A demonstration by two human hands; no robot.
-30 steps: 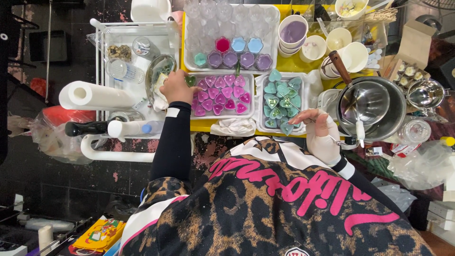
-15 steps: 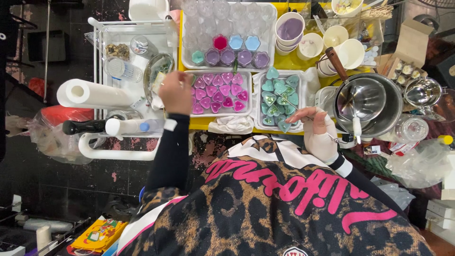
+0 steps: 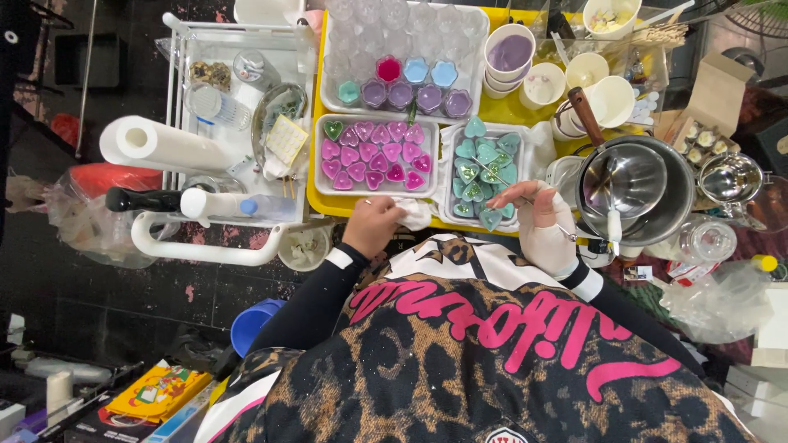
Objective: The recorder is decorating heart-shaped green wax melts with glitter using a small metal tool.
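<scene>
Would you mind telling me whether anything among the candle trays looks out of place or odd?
One thing stands out: in the tray of pink hearts, the top-left cup is a single green heart among the pink ones. The teal hearts in the neighbouring tray lie jumbled rather than in rows. No spill is visible.

An open brown cardboard box point(image 3: 704, 123) sits at the upper right of the frame, its flap raised and small round items packed in rows inside. At the lower left lies a flat yellow package point(image 3: 158, 392) with red and green print, partly over a blue-edged carton point(image 3: 176, 422) beneath it. Just right of centre, under the steel pot, small red-and-white labels point(image 3: 657, 272) lie flat (too small to make out). A crumpled clear plastic bag point(image 3: 718, 299) rests at the right.
</scene>
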